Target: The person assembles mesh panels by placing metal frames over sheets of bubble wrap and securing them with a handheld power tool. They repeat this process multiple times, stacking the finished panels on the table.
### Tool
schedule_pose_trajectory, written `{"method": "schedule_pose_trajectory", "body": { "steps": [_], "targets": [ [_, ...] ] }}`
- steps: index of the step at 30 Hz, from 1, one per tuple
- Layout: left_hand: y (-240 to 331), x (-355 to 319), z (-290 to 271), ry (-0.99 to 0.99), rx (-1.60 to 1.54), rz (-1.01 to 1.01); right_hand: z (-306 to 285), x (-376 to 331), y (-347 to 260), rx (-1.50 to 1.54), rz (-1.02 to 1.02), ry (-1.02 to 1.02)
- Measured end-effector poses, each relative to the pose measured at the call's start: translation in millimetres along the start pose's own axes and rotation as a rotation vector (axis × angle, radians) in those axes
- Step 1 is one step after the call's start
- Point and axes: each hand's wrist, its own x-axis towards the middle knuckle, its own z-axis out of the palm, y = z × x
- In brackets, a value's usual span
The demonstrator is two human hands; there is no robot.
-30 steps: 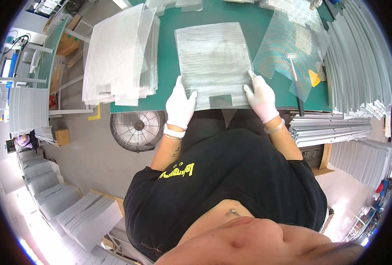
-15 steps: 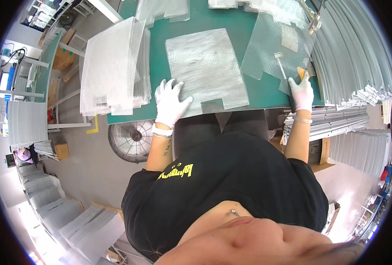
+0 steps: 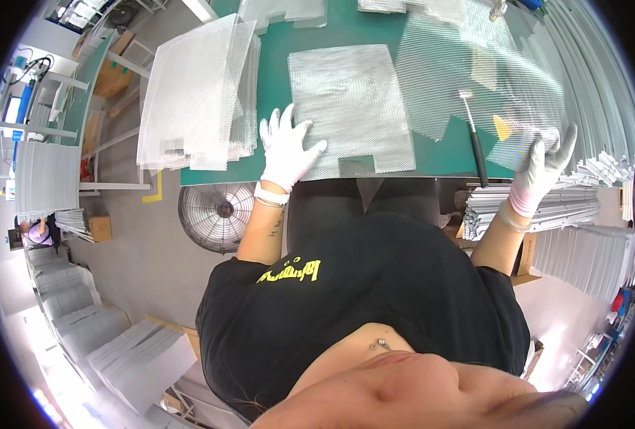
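Note:
My left hand (image 3: 289,149), in a white glove, lies with spread fingers on the left edge of a silvery mesh sheet (image 3: 352,100). This sheet is flat on the green table and has a notch in its near edge. At the right, my gloved right hand (image 3: 543,171) has the near right corner of another see-through mesh sheet (image 3: 432,64) between thumb and fingers. Close by lie a slim tool with a black handle (image 3: 479,159), its grip past the table's front edge, and a small yellow piece (image 3: 502,127).
A pile of mesh sheets (image 3: 196,93) lies on the left of the green table (image 3: 274,71), with more mesh (image 3: 289,10) at the back. Long metal strips (image 3: 589,93) fill the right side. A floor fan (image 3: 221,214) stands below the table's front edge.
My right hand has moved right, off the tool and yellow piece, to the mesh corner. That mesh now reaches further right. My left hand stays on its sheet, fingers more spread.

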Motion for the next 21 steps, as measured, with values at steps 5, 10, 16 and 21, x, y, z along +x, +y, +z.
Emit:
{"method": "schedule_pose_trajectory", "body": {
  "steps": [5,10,16,21],
  "targets": [
    [1,-9,-6,0.058,-1.256,-0.228,53,-40,13,-0.082,0.117,-0.261],
    [43,-15,-51,-0.005,-0.876,-0.465,77,-79,70,-0.478,0.105,-0.537],
    [33,-26,-20,0.176,-0.424,-0.301,93,-86,76,-0.729,0.067,-0.697],
    [38,-29,-21,0.086,-0.460,-0.367,92,-91,74,-0.789,0.053,-0.697]
  ]
}}
